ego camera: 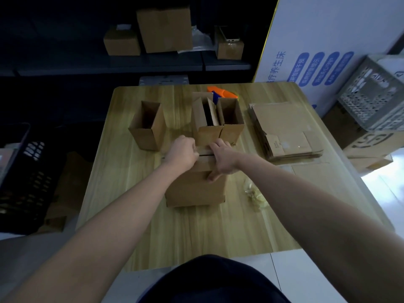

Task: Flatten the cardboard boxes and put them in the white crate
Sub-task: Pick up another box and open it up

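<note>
Flattened stack (284, 130) right of upright boxes (218, 119) on table (131, 215)

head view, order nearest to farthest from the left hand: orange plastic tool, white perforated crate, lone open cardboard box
1. lone open cardboard box, just left of the left hand
2. orange plastic tool, table's far edge
3. white perforated crate, off the table, far right
</note>
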Demonstrator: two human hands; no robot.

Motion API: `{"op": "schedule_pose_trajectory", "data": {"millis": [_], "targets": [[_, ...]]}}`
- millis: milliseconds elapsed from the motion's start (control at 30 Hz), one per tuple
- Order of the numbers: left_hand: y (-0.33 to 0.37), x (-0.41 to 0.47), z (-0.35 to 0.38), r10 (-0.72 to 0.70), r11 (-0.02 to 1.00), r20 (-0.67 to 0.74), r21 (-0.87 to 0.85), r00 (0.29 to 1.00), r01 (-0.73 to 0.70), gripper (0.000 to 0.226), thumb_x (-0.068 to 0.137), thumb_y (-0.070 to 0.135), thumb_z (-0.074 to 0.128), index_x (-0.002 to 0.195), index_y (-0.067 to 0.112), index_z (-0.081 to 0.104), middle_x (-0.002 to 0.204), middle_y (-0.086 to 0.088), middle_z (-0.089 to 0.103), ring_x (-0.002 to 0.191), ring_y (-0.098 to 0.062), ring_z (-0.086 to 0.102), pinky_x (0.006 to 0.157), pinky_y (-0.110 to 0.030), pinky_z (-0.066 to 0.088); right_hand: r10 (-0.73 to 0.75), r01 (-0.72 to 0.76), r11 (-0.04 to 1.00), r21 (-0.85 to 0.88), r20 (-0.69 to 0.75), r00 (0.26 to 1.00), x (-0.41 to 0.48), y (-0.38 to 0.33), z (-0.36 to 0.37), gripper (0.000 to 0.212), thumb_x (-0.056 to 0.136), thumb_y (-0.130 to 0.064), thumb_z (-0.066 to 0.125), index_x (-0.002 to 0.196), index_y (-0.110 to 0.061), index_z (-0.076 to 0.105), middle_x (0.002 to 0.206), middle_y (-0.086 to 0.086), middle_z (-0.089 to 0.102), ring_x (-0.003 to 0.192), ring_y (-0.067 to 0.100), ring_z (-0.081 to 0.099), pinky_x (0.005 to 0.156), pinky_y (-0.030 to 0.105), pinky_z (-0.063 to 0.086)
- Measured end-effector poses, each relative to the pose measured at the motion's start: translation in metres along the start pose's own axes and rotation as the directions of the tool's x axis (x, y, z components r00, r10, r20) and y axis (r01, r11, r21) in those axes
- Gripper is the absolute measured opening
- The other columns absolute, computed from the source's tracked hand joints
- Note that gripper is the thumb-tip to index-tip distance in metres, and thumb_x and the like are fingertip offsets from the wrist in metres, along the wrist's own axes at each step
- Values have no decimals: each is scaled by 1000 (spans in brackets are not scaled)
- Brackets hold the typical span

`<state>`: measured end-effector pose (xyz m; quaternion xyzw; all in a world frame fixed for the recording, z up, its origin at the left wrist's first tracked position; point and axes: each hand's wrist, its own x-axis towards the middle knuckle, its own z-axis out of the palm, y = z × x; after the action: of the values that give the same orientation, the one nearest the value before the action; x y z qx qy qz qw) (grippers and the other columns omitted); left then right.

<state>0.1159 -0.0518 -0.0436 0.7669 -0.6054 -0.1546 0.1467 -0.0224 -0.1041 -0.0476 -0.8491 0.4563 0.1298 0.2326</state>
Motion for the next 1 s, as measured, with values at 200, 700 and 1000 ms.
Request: {"op": "schedule_pose_trajectory", "data": {"millis": [200,700,1000], "targets": [[-60,7,-23,-250,948,-216,-254,944,193,9,85,18,67,84,9,65,104,-5,53,89,-18,55,82,-25,45,6,-3,999,41,-60,998,-3,22,-3,120,56,-50,84,149,-17,15,144,4,24,134,29,21,111,49,29],[-39,-4,2,31,995,-89,-94,996,-39,31,93,41,47,98,18,67,96,1,64,100,-21,55,81,-30,47,-36,23,981,-192,-67,997,14,-15,9,127,59,-62,77,150,-10,6,153,11,20,142,30,14,117,50,0],[-36,2,-2,-3,998,-185,-67,983,-9,13,86,31,63,82,18,62,91,1,49,103,-23,47,84,-30,39,-54,39,992,-122,-121,991,12,-6,9,121,57,-59,78,149,-13,13,147,8,28,138,29,22,117,45,5]]}}
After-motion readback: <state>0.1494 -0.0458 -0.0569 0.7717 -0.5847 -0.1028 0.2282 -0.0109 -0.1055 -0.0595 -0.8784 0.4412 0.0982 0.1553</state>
